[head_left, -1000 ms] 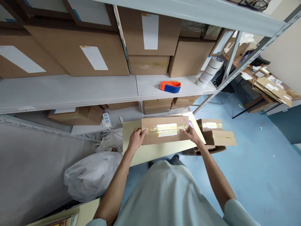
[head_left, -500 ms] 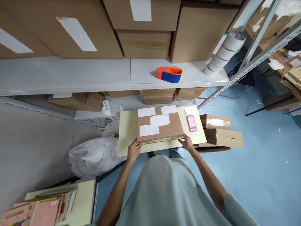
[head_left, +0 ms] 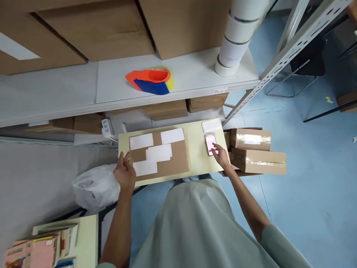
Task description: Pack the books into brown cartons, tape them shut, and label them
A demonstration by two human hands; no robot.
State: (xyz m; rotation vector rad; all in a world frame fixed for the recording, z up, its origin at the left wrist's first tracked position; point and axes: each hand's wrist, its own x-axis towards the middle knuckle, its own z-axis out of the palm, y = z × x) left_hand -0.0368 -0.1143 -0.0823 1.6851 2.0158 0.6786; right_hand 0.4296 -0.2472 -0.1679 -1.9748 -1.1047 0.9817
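Observation:
A flat cardboard box (head_left: 178,156) with several white paper labels on its top lies on the pale yellow table (head_left: 196,163). Off the box's left end is my left hand (head_left: 125,173), fingers loosely bent and a little apart, with nothing visible in it. On the right part of the table lies a phone (head_left: 209,140) with a lit pinkish screen. My right hand (head_left: 221,156) reaches over its lower right edge, thumb and fingers spread on the screen, not gripping it. Just behind the phone sits a stack of white labels (head_left: 211,125).
An orange and blue tape dispenser (head_left: 152,81) and a stack of white rolls (head_left: 233,44) stand on the shelf (head_left: 192,80) ahead. Cardboard boxes (head_left: 256,160) are piled on the floor at the right. A white plastic bag (head_left: 96,188) bulges at the left.
Both hands have let go of the box. My right hand has moved onto the phone, and my left has drawn away leftward. The box now lies flat further left on the table; the view has shifted.

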